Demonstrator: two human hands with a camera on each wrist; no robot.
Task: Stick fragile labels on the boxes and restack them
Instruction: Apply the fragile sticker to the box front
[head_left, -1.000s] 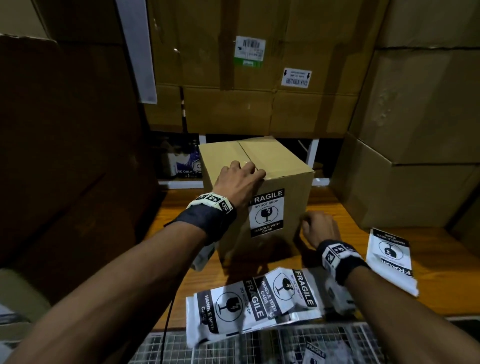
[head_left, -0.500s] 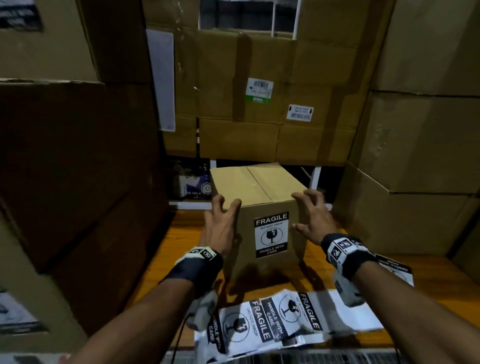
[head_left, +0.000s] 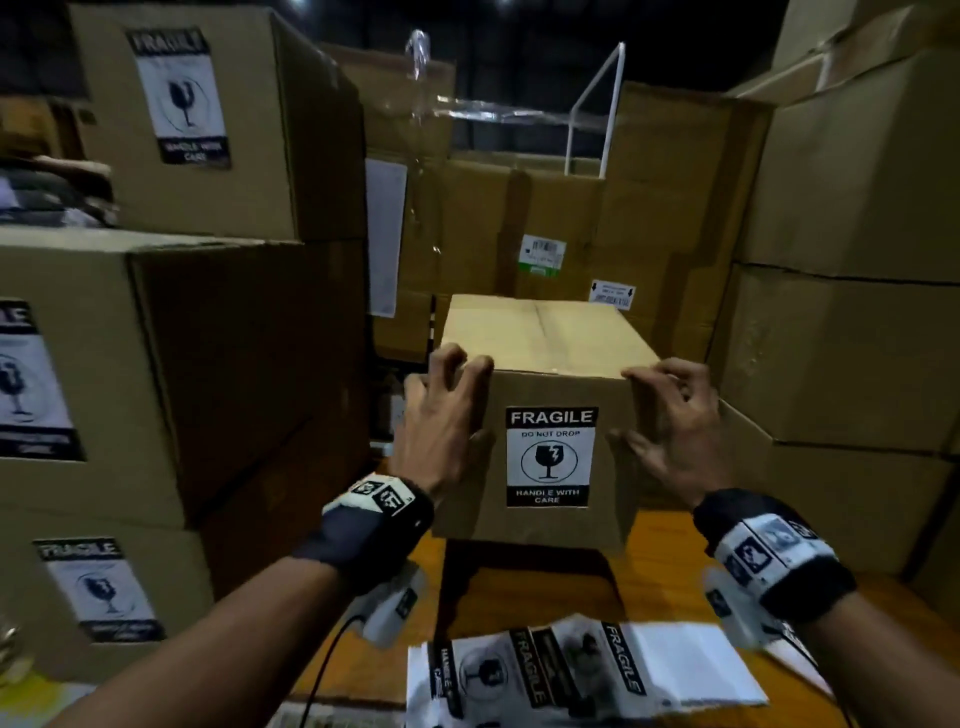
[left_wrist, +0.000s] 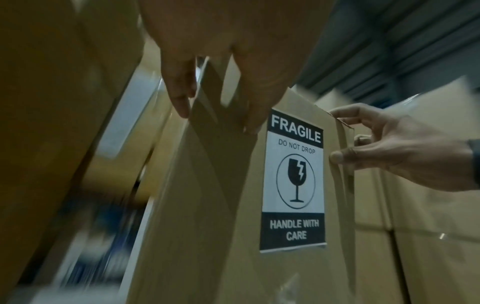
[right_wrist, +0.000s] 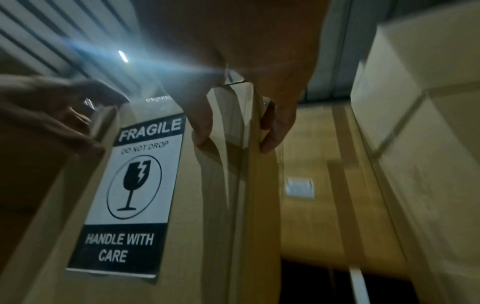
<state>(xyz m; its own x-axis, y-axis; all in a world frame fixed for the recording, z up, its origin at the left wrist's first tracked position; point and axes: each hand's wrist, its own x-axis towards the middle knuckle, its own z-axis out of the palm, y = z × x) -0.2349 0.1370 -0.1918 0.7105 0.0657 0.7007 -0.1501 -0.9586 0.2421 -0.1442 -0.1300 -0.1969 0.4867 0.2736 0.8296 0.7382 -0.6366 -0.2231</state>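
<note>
We see a small cardboard box (head_left: 545, 358), plain brown, its top flaps closed with a seam running down the middle. On the face turned toward us sits a fragile label (head_left: 550, 456): a black band reading FRAGILE, then DO NOT DROP on white, a cracked goblet inside a circle, and a black band reading HANDLE WITH CARE. The label lies flat and upright, though in the left wrist view its lower edge (left_wrist: 293, 247) looks slightly lifted; the blur there keeps us from being sure.

The box is held in front of us above the wooden table (head_left: 524, 587), its shadow falling on the wood below. The left hand (head_left: 441, 431) grips the box's left upper corner, fingers curled over the top edge. The right hand (head_left: 675, 431) clasps the right corner the same way, thumb on the labelled face and fingers hooked round the side.

Half a second ago the box stood on the table with both hands flat against its sides; now it is raised clear of the wood, and the hands have closed on its upper corners. A second ago only the left hand rested on top.

Loose label sheets (head_left: 550, 670) lie on the near table edge. Labelled boxes (head_left: 156, 364) are stacked at the left.
</note>
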